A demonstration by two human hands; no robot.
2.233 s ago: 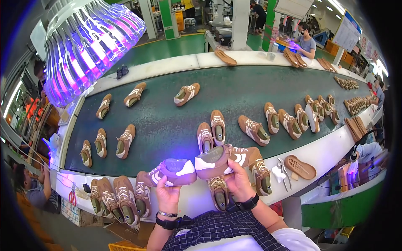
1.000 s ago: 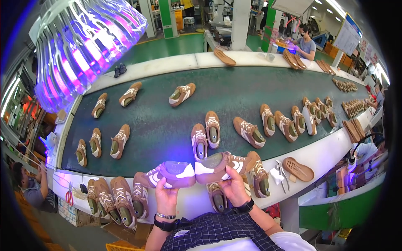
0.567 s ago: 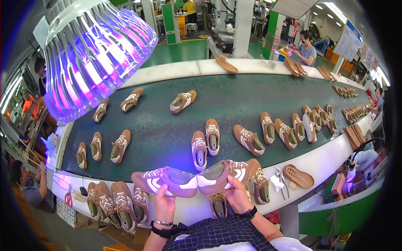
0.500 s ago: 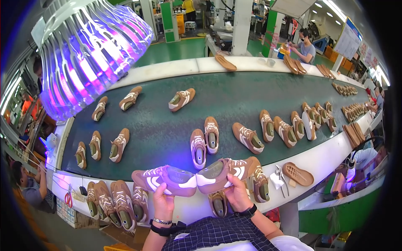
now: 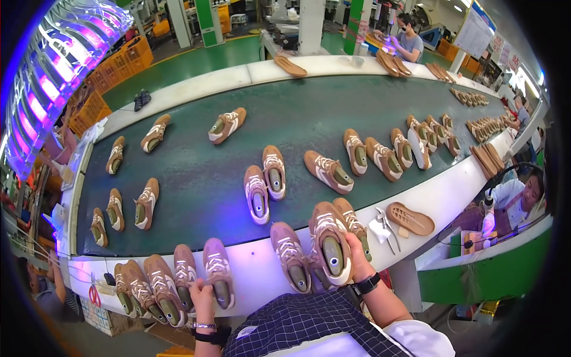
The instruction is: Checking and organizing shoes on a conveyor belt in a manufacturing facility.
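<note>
My right hand [image 5: 359,259] grips a brown lace-up sneaker [image 5: 326,223] with white stripes by its side and heel, toe pointing away. Its green insert shows in the opening, and it hides part of the shoes behind. Another brown sneaker [image 5: 219,268] rests on the white ledge, toe away from me. Curled fingers of my left hand [image 5: 203,296] are at that sneaker's left side, near the heel; the exact contact is hard to see. A similar sneaker [image 5: 289,253] stands on the ledge just left of the held one, and one [image 5: 354,223] is behind my right hand.
Several sneakers [image 5: 163,288] line the ledge at left. A pair [image 5: 257,193] and more shoes sit on the dark green conveyor belt [image 5: 196,196]. A loose sole [image 5: 410,219] and pliers [image 5: 389,232] lie at right. A glowing lamp [image 5: 56,77] hangs upper left. Co-workers sit nearby.
Both sneakers were held heel to heel before me. The left one now stands on the ledge with my left hand lower beside it; the right one is turned toe-away. The view has shifted.
</note>
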